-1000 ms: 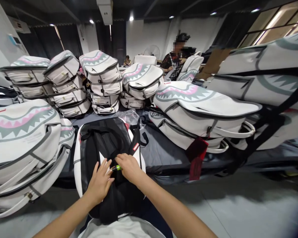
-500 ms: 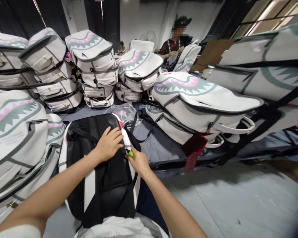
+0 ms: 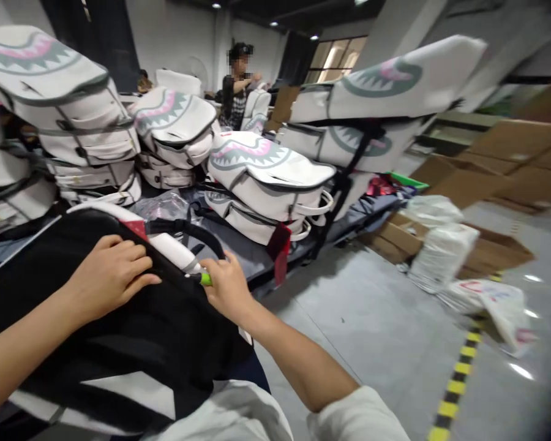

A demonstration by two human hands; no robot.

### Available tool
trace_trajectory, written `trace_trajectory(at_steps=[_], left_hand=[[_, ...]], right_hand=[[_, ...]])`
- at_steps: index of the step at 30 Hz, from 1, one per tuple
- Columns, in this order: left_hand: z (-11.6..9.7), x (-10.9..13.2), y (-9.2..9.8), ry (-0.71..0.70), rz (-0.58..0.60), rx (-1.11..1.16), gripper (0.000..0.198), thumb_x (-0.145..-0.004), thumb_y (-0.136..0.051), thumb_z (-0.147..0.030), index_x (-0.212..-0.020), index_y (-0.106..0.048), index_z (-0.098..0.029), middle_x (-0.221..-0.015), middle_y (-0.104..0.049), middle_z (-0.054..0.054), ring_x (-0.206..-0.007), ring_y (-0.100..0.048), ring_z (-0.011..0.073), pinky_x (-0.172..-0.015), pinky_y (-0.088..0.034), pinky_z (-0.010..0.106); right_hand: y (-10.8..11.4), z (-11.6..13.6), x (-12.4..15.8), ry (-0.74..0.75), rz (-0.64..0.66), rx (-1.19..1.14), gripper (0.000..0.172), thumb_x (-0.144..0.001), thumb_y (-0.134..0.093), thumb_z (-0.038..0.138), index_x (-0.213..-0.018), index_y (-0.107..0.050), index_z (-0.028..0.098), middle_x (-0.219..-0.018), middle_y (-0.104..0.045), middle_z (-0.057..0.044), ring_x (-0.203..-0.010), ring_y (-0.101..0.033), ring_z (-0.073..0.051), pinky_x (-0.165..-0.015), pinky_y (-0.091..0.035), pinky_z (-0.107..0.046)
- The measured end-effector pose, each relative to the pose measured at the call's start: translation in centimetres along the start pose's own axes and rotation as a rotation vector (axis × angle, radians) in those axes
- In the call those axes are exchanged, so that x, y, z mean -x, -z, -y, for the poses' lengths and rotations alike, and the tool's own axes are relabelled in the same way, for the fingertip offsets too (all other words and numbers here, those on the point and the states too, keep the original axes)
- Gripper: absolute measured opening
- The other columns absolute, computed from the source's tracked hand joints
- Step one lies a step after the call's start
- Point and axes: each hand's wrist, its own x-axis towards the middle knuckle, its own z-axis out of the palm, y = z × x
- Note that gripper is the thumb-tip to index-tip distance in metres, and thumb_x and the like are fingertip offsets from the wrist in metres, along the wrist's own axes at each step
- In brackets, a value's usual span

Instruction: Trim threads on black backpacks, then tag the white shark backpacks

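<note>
While left fingers (image 3: 131, 260), half-curled, touch one backpack (image 3: 119, 331), right fingers (image 3: 215, 269) clasp one green tool (image 3: 206, 279).

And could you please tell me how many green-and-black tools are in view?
1: a green-and-black tool in the right hand, near the edge of the bag under the left hand. Others may be hidden.

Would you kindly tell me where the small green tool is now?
In the head view, left of centre, the small green tool is in the right hand, its tip by the edge of the nearest backpack.
</note>
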Motion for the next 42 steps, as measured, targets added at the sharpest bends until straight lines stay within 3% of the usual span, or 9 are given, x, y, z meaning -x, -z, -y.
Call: trace_trajectory(at_steps=[8,14,18,20,23,30,33,37,42], left_hand=[[5.0,3.3,-3.4,0.053,0.028,-0.039,0.044,-0.097,-0.036,-0.049,-0.080,-0.067,-0.024,-0.081,-0.071,0.003,-0.081,-0.064,0.0288,-0.099,-0.035,0.054],[-0.8,1.7,-4.8,0.051,0.067,-0.055,0.037,-0.094,-0.049,-0.049,-0.090,-0.070,-0.019,-0.092,-0.072,0.009,-0.089,-0.063,0.0332,-0.093,-0.041,0.054],[-4.1,0.7,-6.5,0.178,0.066,0.020,0.031,-0.091,-0.059,-0.046,-0.096,-0.069,-0.018,-0.100,-0.071,0.010,-0.096,-0.062,0.0307,-0.094,-0.042,0.050],[-4.3,0.5,-7.0,0.241,0.061,0.067,0.030,-0.089,-0.064,-0.047,-0.095,-0.069,-0.017,-0.099,-0.070,0.010,-0.096,-0.061,0.0301,-0.095,-0.043,0.051],[-4.0,0.4,-7.5,0.316,0.036,0.132,0.028,-0.086,-0.068,-0.045,-0.090,-0.068,-0.018,-0.094,-0.069,0.009,-0.093,-0.061,0.0289,-0.097,-0.044,0.053],[-4.2,1.4,-8.5,0.353,0.010,0.243,0.022,-0.086,-0.072,-0.034,-0.098,-0.067,-0.017,-0.103,-0.067,0.008,-0.102,-0.060,0.0258,-0.115,-0.032,0.059],[-4.2,1.9,-8.6,0.349,-0.045,0.295,0.023,-0.089,-0.067,-0.037,-0.098,-0.066,-0.016,-0.105,-0.066,0.008,-0.106,-0.058,0.0261,-0.116,-0.030,0.059],[-4.7,2.2,-9.8,0.389,-0.182,0.401,0.014,-0.093,-0.059,-0.032,-0.092,-0.063,-0.019,-0.101,-0.064,0.006,-0.103,-0.056,0.0243,-0.117,-0.029,0.057],[-5.4,1.7,-13.5,0.449,-0.408,0.544,0.004,-0.084,-0.065,-0.026,-0.087,-0.062,-0.025,-0.095,-0.066,0.000,-0.097,-0.059,0.0214,-0.120,-0.026,0.047]], right_hand=[[-4.7,-0.3,2.8,-0.155,0.117,0.047,0.028,-0.084,-0.063,0.022,-0.111,-0.062,0.015,-0.093,-0.074,-0.009,-0.096,-0.068,-0.024,-0.113,-0.030,-0.040],[-3.8,-0.4,2.4,-0.211,0.099,-0.053,0.023,-0.088,-0.060,0.023,-0.108,-0.063,0.013,-0.096,-0.074,-0.012,-0.100,-0.068,-0.026,-0.112,-0.032,-0.045],[-1.5,-1.0,3.1,-0.113,-0.203,-0.272,0.031,-0.089,-0.062,0.023,-0.120,-0.060,0.020,-0.124,-0.069,-0.013,-0.121,-0.060,-0.026,-0.113,-0.031,-0.049],[-0.1,-1.3,3.3,-0.178,-0.278,-0.417,0.028,-0.091,-0.062,0.030,-0.117,-0.061,0.020,-0.096,-0.074,-0.006,-0.096,-0.068,-0.022,-0.099,-0.044,-0.041],[1.3,-1.4,3.0,-0.302,-0.068,-0.655,0.040,-0.091,-0.062,0.044,-0.123,-0.056,0.022,-0.067,-0.062,0.004,-0.063,-0.061,-0.017,-0.066,-0.048,-0.030],[1.4,-0.4,1.4,-0.338,0.368,-1.206,0.065,-0.093,-0.056,0.040,-0.153,-0.030,0.036,-0.099,-0.060,0.000,-0.069,-0.067,-0.013,-0.056,-0.056,-0.026],[0.8,-0.4,0.5,-0.387,0.382,-1.425,0.050,-0.090,-0.063,0.048,-0.135,-0.053,0.028,-0.104,-0.067,-0.005,-0.076,-0.073,-0.018,-0.059,-0.058,-0.028],[-0.5,-0.8,-0.1,-0.420,0.358,-1.622,0.050,-0.089,-0.064,0.053,-0.126,-0.055,0.021,-0.105,-0.075,-0.013,-0.095,-0.075,-0.026,-0.078,-0.058,-0.038],[-3.5,-1.3,-1.1,-0.417,0.144,-1.399,0.044,-0.082,-0.076,0.050,-0.109,-0.052,0.025,-0.082,-0.077,-0.006,-0.081,-0.075,-0.025,-0.078,-0.056,-0.039]])
